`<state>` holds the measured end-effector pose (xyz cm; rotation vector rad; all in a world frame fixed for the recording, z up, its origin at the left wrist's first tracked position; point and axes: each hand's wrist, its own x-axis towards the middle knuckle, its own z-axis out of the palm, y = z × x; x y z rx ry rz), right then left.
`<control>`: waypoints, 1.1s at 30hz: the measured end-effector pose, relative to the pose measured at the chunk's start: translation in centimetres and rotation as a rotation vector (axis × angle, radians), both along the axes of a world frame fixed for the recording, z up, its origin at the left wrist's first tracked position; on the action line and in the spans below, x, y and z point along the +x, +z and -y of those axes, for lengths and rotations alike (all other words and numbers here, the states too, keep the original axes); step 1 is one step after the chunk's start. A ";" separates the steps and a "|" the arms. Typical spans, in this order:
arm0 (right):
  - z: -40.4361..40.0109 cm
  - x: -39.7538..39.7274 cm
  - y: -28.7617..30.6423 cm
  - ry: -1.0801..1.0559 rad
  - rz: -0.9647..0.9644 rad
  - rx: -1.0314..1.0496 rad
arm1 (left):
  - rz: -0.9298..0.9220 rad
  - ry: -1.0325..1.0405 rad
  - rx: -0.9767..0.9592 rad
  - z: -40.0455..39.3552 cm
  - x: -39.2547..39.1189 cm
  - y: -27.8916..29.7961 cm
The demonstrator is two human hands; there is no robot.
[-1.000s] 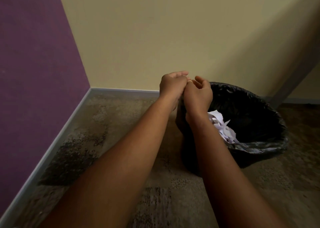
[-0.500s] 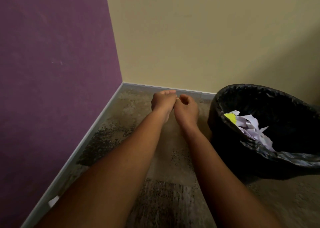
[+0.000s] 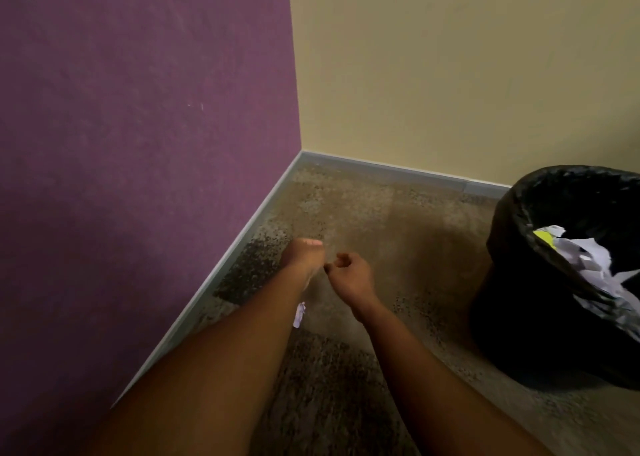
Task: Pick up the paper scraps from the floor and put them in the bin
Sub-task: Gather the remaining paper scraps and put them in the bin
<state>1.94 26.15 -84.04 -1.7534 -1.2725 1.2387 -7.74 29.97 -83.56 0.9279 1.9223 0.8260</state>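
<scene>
A single head-worn wide-angle view looks forward and down into a room corner where the purple wall meets the yellow wall. The carpeted floor fills the lower frame at close range. The bin is cropped by the right edge.

No text, label, brand, number or sign can be read anywhere in the head view.
</scene>
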 end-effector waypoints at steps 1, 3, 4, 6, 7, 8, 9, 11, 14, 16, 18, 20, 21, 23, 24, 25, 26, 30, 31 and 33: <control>0.2 -0.3 -0.7 0.034 0.011 -0.018 | -0.045 -0.022 -0.019 0.4 -0.7 -0.5; 0.6 -1.0 -1.9 0.104 0.070 -0.042 | -0.153 -0.073 -0.071 1.6 -2.0 -1.4; 0.8 -1.3 -2.6 0.136 0.116 -0.047 | -0.204 -0.093 -0.110 2.2 -2.7 -2.0; 1.1 -2.0 -3.9 0.197 0.187 -0.058 | -0.298 -0.118 -0.192 3.6 -4.2 -2.9; 1.3 -2.3 -4.6 0.235 0.228 -0.063 | -0.357 -0.131 -0.223 4.3 -4.9 -3.3; 1.6 -2.7 -5.2 0.287 0.279 -0.064 | -0.424 -0.143 -0.249 4.9 -5.6 -3.7; 2.0 -3.0 -5.9 0.339 0.324 -0.064 | -0.488 -0.150 -0.275 5.5 -6.2 -4.0; 2.8 -3.7 -6.7 0.418 0.405 -0.046 | -0.582 -0.147 -0.318 6.4 -7.4 -4.7; 3.7 -4.7 -7.0 0.480 0.413 -0.053 | -0.623 -0.153 -0.365 7.3 -8.8 -5.3; 4.0 -5.3 -7.4 0.537 0.444 -0.054 | -0.655 -0.182 -0.402 7.9 -9.5 -5.8; 4.3 -6.1 -7.8 0.555 0.468 -0.025 | -0.724 -0.208 -0.450 8.7 -10.5 -6.5; 4.6 -6.8 -8.3 0.571 0.512 0.033 | -0.753 -0.225 -0.515 9.7 -11.9 -7.4; 4.6 -7.2 -8.4 0.579 0.532 0.063 | -0.746 -0.240 -0.544 10.2 -12.6 -7.8; 4.8 -8.0 -8.6 0.607 0.542 0.097 | -0.707 -0.253 -0.566 11.2 -13.8 -8.4; 5.0 -8.4 -8.6 0.616 0.542 0.109 | -0.683 -0.249 -0.562 11.8 -14.3 -8.6; 5.1 -8.9 -8.9 0.620 0.545 0.137 | -0.667 -0.241 -0.547 12.5 -14.7 -8.8; 5.3 -9.3 -8.9 0.616 0.540 0.177 | -0.664 -0.235 -0.526 13.1 -15.1 -9.1; 5.6 -10.6 -9.6 0.676 0.544 0.334 | -0.680 -0.179 -0.415 15.3 -16.5 -10.4; 5.5 -10.7 -9.6 0.725 0.571 0.310 | -0.666 -0.147 -0.389 15.5 -16.7 -10.8; 5.4 -11.0 -9.7 0.763 0.596 0.279 | -0.620 -0.063 -0.360 15.9 -16.9 -11.1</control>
